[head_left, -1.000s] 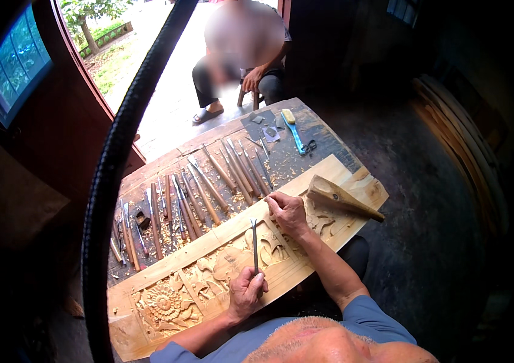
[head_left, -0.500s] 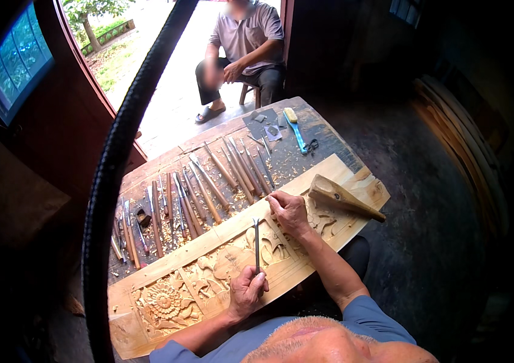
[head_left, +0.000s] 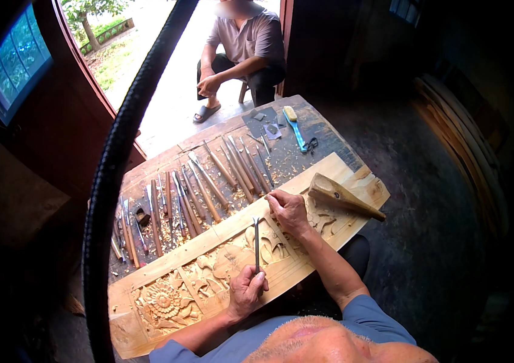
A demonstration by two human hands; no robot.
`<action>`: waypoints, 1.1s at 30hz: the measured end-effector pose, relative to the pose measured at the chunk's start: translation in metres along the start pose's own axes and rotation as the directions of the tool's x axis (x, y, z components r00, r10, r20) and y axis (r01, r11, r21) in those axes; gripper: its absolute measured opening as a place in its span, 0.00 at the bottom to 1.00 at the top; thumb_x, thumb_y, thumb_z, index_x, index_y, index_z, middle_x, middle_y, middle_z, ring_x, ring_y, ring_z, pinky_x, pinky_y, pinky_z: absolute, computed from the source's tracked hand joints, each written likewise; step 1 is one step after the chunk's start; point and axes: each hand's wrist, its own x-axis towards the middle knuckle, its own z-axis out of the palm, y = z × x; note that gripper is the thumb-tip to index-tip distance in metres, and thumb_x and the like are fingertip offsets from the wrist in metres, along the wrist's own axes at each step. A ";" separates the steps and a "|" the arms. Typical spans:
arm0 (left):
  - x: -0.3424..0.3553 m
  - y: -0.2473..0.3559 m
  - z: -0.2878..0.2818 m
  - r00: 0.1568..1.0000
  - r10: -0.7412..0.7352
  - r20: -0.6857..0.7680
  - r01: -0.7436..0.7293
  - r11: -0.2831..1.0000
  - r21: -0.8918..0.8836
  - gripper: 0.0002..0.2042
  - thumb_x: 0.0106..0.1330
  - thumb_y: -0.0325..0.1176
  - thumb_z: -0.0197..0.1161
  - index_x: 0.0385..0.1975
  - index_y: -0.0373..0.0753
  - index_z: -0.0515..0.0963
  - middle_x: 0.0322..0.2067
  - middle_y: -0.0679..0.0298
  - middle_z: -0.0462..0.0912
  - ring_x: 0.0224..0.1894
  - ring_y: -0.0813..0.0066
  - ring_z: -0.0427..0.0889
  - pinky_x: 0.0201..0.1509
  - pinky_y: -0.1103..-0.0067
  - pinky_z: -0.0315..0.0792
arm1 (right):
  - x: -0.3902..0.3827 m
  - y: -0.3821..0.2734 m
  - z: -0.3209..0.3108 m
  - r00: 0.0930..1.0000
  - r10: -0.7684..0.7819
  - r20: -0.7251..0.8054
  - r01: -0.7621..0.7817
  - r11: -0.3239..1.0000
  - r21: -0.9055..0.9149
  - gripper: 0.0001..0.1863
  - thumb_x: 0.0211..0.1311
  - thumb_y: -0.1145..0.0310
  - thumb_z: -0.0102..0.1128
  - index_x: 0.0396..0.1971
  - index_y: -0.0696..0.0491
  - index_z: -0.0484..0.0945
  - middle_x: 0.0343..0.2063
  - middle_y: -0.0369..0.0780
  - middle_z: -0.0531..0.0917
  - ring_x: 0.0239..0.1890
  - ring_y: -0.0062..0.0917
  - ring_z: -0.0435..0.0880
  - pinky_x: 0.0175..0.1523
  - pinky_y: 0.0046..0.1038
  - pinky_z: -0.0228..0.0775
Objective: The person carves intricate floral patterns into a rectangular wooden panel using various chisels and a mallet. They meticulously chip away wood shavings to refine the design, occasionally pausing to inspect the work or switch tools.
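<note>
In the head view, read as an upright clock face, your left hand [head_left: 248, 291] is closed around a slim dark chisel [head_left: 256, 248], its flared tip pointing to 12 o'clock above the carved wooden panel [head_left: 208, 243]; whether that tip touches the wood you cannot tell. The panel lies slantwise before you, its ends toward 8 and 2 o'clock. At 9 o'clock from your left hand is its carved flower medallion [head_left: 164, 302].

At 1 o'clock from that hand, your right hand [head_left: 289, 213] is at the panel's upper border with its fingers curled in; whether they pinch anything cannot be told. Just beside it, toward 3 o'clock, a wooden mallet [head_left: 345, 198] lies on the panel.

A row of wooden-handled chisels [head_left: 215, 167] lies among shavings on the workbench [head_left: 329, 136], at 11 o'clock from your left hand. At 12 o'clock from your right hand is a blue-handled brush [head_left: 295, 130]. Beyond the bench, at 12 o'clock, a person [head_left: 251, 45] sits, hands together.
</note>
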 end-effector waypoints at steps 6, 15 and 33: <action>0.000 0.003 0.000 1.000 -0.006 0.004 0.006 0.999 0.041 0.08 0.82 0.35 0.56 0.44 0.37 0.76 0.25 0.66 0.84 0.20 0.90 0.67 0.25 0.87 0.61 | 0.000 0.001 0.000 1.000 0.010 -0.002 -0.010 1.000 -0.009 0.08 0.73 0.69 0.65 0.39 0.58 0.89 0.19 0.40 0.86 0.20 0.19 0.84 0.29 0.27 0.75; 0.001 0.005 0.000 1.000 -0.004 0.003 0.004 0.998 0.061 0.07 0.82 0.34 0.57 0.43 0.37 0.76 0.25 0.66 0.84 0.21 0.89 0.69 0.26 0.86 0.63 | 0.002 0.007 0.000 0.999 -0.041 0.015 0.042 0.998 -0.036 0.08 0.75 0.71 0.63 0.40 0.58 0.89 0.20 0.32 0.85 0.21 0.12 0.81 0.28 0.20 0.72; 0.000 -0.004 -0.001 0.999 0.038 -0.021 -0.037 0.999 0.020 0.08 0.82 0.35 0.57 0.44 0.38 0.77 0.25 0.67 0.83 0.20 0.89 0.67 0.24 0.86 0.61 | -0.102 -0.046 -0.045 0.916 -0.401 -0.012 0.382 0.881 -0.280 0.04 0.66 0.78 0.68 0.30 0.58 0.84 0.17 0.45 0.77 0.15 0.34 0.78 0.24 0.33 0.68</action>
